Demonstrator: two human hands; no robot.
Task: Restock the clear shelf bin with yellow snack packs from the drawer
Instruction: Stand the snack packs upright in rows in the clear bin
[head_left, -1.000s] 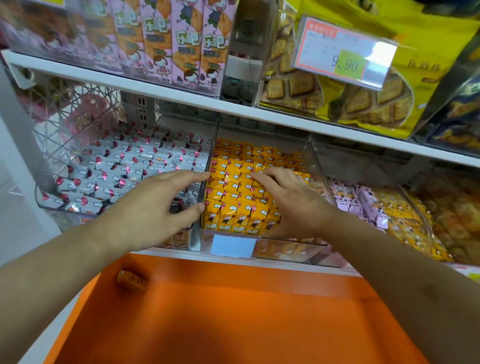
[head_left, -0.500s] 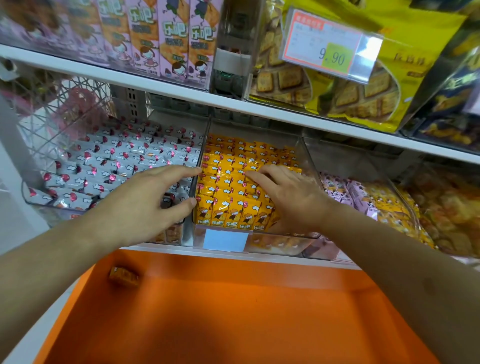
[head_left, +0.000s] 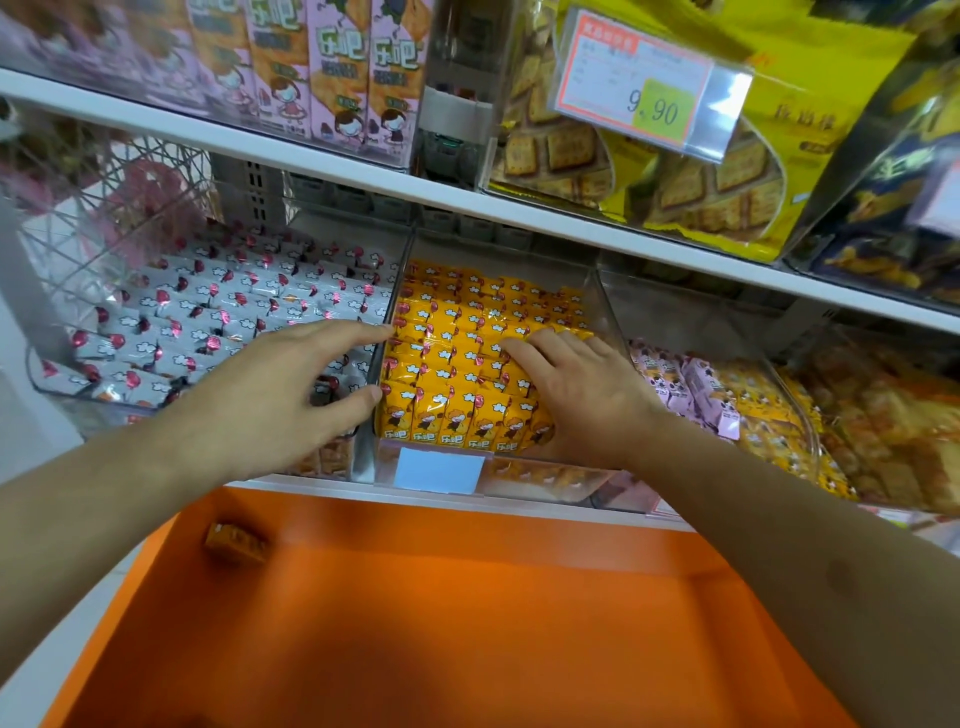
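Observation:
The clear shelf bin (head_left: 597, 301) in the middle of the shelf is packed with rows of yellow snack packs (head_left: 457, 332). My right hand (head_left: 576, 389) lies flat on the packs at the bin's right front, fingers fairly straight. My left hand (head_left: 280, 395) is spread at the bin's left wall, forefinger and thumb touching its edge, holding nothing. Below, the orange drawer (head_left: 467, 623) stands pulled out, with one small orange-yellow pack (head_left: 236, 543) in its far left corner.
A bin of white-and-pink packs (head_left: 208, 312) sits to the left, a bin of lilac and yellow packs (head_left: 727, 405) to the right. The upper shelf (head_left: 363, 176) carries pink boxes, yellow biscuit bags and a price tag (head_left: 649, 83) reading 9.90.
Both hands stay on the yellow bin and barely shift. My right hand's fingers have slid slightly over the packs. The camera has tilted a little.

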